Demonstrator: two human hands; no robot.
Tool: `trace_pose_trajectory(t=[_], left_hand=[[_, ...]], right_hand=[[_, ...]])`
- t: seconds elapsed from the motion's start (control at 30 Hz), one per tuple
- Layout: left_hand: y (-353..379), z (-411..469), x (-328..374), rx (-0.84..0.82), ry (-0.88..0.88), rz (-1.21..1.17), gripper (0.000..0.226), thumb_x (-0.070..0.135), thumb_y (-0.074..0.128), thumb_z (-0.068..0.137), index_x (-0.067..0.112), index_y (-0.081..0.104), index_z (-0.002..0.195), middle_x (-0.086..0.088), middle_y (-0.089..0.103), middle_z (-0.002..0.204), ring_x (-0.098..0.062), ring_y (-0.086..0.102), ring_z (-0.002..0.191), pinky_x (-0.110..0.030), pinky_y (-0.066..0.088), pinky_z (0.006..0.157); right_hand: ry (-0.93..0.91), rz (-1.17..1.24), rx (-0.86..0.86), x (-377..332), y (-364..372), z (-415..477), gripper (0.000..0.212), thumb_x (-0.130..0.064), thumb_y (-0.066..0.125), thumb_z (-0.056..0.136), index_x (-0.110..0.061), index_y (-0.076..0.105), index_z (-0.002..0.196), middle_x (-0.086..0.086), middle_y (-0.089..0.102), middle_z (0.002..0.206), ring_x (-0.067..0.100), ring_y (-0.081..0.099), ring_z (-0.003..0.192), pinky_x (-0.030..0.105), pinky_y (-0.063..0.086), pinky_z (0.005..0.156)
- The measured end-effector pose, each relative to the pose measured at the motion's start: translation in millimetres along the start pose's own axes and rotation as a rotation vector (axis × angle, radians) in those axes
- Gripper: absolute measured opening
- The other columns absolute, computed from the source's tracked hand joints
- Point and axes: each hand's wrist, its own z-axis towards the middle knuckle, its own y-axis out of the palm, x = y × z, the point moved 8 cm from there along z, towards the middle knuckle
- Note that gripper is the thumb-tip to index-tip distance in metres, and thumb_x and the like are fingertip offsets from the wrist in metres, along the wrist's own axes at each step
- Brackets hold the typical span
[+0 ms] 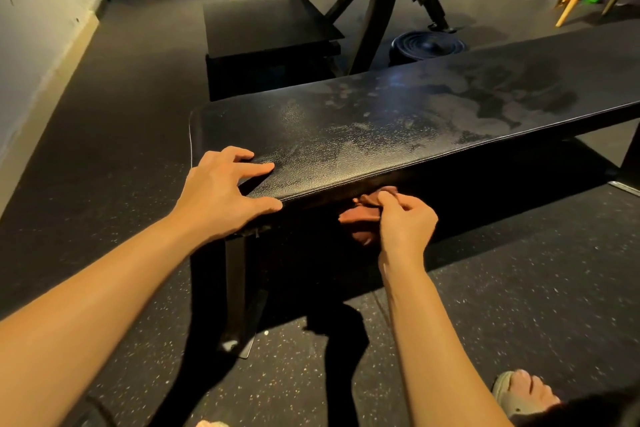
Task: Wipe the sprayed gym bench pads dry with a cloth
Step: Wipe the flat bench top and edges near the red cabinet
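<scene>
The crumpled reddish-brown cloth [360, 218] sits against the near side face of the long black textured vinyl bench pad [381, 121], just under its stitched edge. To do this well, drag the cloth along the side with steady pressure, then fold to a dry face for the top (streaks and droplets show there). The right hand [405, 222] pinches the cloth, fingers curled, wrist bent. The left hand [225, 191] lies spread on the pad's corner, bracing.

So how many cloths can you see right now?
1: a brown cloth gripped in the right hand, below the bench pad's near edge. Others may be out of view.
</scene>
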Motion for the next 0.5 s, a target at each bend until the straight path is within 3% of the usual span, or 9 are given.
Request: trace_pose_trajectory(t=[0.1, 0.17, 0.23, 0.33, 0.5], left_hand=[[1, 1, 0, 0.028, 0.001, 0.022, 0.073, 0.065, 0.076, 0.07, 0.038, 0.062, 0.137, 0.006, 0.048, 0.148, -0.023, 0.036, 0.138, -0.053, 0.033, 0.113], [1, 2, 0, 0.028, -0.004, 0.032, 0.071, 0.061, 0.079, 0.072, 0.04, 0.061, 0.137, 0.007, 0.047, 0.148, -0.022, 0.035, 0.139, -0.053, 0.031, 0.113], [1, 4, 0, 0.016, -0.005, 0.031, 0.07, 0.06, 0.08, 0.072, 0.04, 0.061, 0.137, 0.008, 0.046, 0.148, -0.02, 0.033, 0.139, -0.051, 0.03, 0.113], [1, 4, -1, 0.006, 0.002, 0.035, 0.072, 0.061, 0.077, 0.073, 0.039, 0.06, 0.138, 0.007, 0.046, 0.15, -0.021, 0.033, 0.141, -0.052, 0.032, 0.114], [2, 2, 0, 0.007, 0.005, 0.034, 0.073, 0.062, 0.076, 0.072, 0.037, 0.06, 0.139, 0.005, 0.046, 0.15, -0.023, 0.034, 0.141, -0.054, 0.032, 0.114]], right_hand=[[-0.085, -0.01, 0.085, -4, -4, -1, 0.009, 0.001, 0.058, 0.094, 0.001, 0.067, 0.092, 0.009, 0.07, 0.069, 0.02, 0.072, 0.055, 0.028, 0.057, 0.05], [-0.049, 0.011, -0.06, 10, 25, -17, 0.011, -0.001, 0.056, 0.092, -0.003, 0.064, 0.1, 0.015, 0.073, 0.078, 0.03, 0.074, 0.059, 0.049, 0.06, 0.051], [-0.047, 0.002, -0.213, 19, 54, -42, 0.011, -0.002, 0.056, 0.092, -0.007, 0.064, 0.099, 0.013, 0.074, 0.078, 0.036, 0.073, 0.058, 0.053, 0.059, 0.05], [-0.164, -0.139, -0.249, 14, 58, -46, 0.008, 0.0, 0.061, 0.091, -0.002, 0.068, 0.093, 0.001, 0.072, 0.067, 0.011, 0.071, 0.054, 0.026, 0.055, 0.051], [-0.316, -0.325, 0.083, -14, -2, 7, 0.012, -0.002, 0.065, 0.089, 0.001, 0.073, 0.098, -0.016, 0.062, 0.064, -0.019, 0.059, 0.057, 0.007, 0.047, 0.063]])
